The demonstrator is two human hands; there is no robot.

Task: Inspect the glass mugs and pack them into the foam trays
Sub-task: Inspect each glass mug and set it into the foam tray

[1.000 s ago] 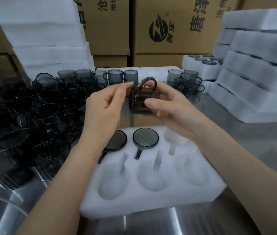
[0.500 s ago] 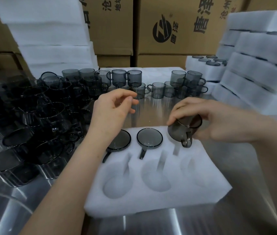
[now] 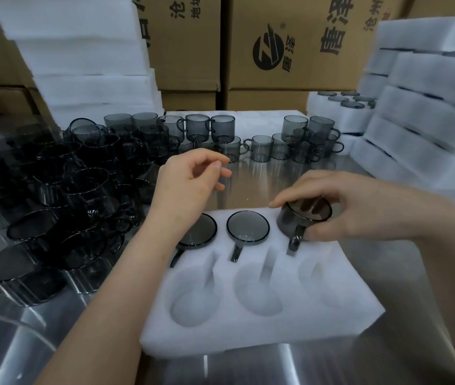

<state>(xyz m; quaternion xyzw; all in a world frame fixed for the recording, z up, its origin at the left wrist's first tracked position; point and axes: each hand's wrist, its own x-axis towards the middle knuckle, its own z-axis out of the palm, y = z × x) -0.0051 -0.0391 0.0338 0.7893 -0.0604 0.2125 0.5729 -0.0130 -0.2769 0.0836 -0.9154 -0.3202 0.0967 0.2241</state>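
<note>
Right hand (image 3: 346, 209): we see the fingers curled round the smoky mug (image 3: 300, 219), handle at 6 o'clock.
Mug: partly in the foam tray (image 3: 248, 326) pocket at 1 o'clock.
Left hand (image 3: 190, 184): loosely curled, holding nothing, 11 o'clock.
Loose mugs (image 3: 68, 190): 9 o'clock.

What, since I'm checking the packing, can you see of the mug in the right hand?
The mug is smoky grey, see-through glass: a short cylinder, rim up and slightly tilted, its loop handle pointing toward the person. The right hand grips it from above, fingers over the rim. It sits partly in the far-right pocket of the tray, higher than the two mugs seated to its left.
</note>
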